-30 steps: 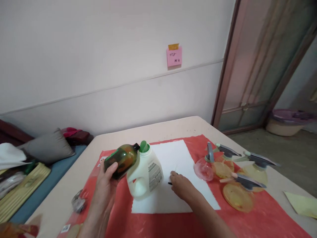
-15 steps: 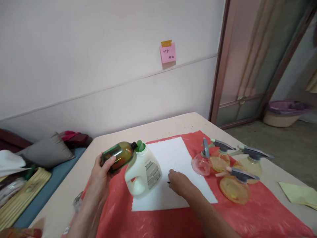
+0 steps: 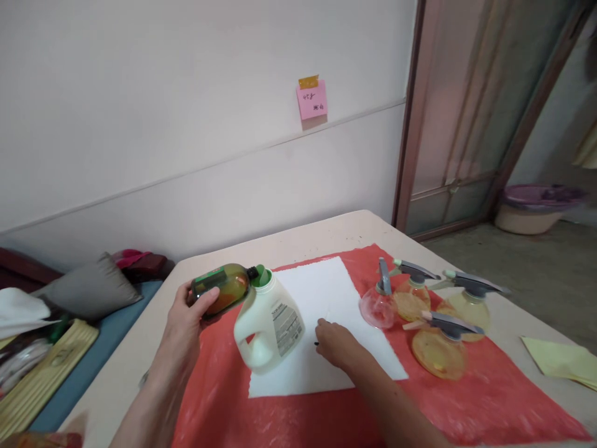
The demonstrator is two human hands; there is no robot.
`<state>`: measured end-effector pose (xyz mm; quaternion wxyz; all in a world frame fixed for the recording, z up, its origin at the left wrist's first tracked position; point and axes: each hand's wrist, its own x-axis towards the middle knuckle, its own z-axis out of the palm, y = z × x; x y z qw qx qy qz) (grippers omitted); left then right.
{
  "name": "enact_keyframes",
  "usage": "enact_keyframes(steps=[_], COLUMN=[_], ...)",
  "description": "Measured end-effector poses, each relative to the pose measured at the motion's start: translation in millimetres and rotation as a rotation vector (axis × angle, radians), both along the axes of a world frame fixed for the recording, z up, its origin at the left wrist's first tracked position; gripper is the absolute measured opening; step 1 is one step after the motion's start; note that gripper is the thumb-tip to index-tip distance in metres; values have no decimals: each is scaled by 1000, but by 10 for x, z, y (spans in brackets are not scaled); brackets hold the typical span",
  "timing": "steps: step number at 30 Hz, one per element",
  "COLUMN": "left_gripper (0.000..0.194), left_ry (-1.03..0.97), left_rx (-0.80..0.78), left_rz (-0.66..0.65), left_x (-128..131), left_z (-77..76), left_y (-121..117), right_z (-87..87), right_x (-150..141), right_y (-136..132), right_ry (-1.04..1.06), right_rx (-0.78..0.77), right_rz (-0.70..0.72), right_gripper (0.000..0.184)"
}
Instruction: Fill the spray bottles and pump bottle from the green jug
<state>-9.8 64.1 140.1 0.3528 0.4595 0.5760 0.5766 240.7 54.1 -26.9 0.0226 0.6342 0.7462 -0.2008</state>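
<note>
My left hand (image 3: pixel 189 314) is wrapped round a dark green-brown bottle (image 3: pixel 226 291) with amber liquid in it. The bottle lies almost level, its black neck at the mouth of a white jug (image 3: pixel 261 330). That jug has a green rim or spout, a side handle and a printed label, and stands tilted in view on white paper (image 3: pixel 321 373) and red sheeting. Above the paper, right of the jug, my right hand (image 3: pixel 338 343) is closed. A thin pale sliver and a small black tip show beside its fingers; what it grips is unclear.
Several squat round bottles, one pink (image 3: pixel 379 306) and others yellowish (image 3: pixel 438 354), stand on the red sheet (image 3: pixel 504 398) at right with grey tops. Yellow paper (image 3: pixel 559 361) lies at the table's right. A pink note (image 3: pixel 312 101) is taped to the wall behind.
The view has shifted slightly. My left forearm sits a little further left, with the bottle still at the jug's mouth. The right hand looks unmoved.
</note>
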Motion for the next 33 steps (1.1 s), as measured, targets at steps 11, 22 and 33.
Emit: enact_keyframes(steps=[11,22,33], left_gripper=[71,68,63], left_ry=[92,107,146], left_rx=[19,29,55], left_rz=[-3,-16,-35], left_x=[-24,2,-11], left_z=[97,179,319], left_y=[82,62,52], right_z=[-27,-10,12], right_x=[-1,-4,-21], right_y=[7,-5,-9], right_ry=[14,21,14], right_rx=[-1,-6,-15], right_rz=[-2,-14,-7], right_gripper=[30,29,31])
